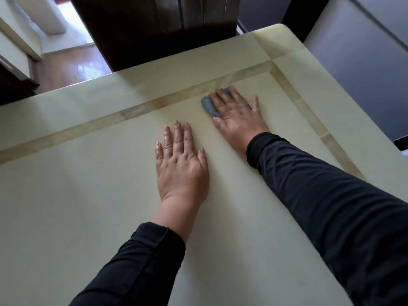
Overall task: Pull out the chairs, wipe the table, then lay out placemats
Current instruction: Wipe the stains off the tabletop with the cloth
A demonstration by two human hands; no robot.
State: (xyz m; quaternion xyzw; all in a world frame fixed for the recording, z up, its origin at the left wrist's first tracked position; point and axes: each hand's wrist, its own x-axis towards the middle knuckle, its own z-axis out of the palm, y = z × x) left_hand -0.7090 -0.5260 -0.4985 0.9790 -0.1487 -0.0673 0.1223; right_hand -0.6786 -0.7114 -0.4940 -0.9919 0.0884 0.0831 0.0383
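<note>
A cream stone table (pixel 88 195) with a tan inlaid border fills most of the view. My right hand (pixel 237 112) lies flat with straight fingers on a grey cloth (pixel 208 106), pressing it onto the tabletop near the far right corner of the inlay. Most of the cloth is hidden under the palm and fingers. My left hand (pixel 180 164) rests flat on the bare tabletop, fingers straight, a little nearer to me and to the left of the right hand. A dark wooden chair (pixel 154 27) stands at the table's far edge.
Beyond the far edge lies a wooden floor (pixel 66 67) with pale furniture at the upper left. A grey panelled surface (pixel 357 58) runs along the table's right side. The table's rounded far right corner (pixel 280 27) is close to it.
</note>
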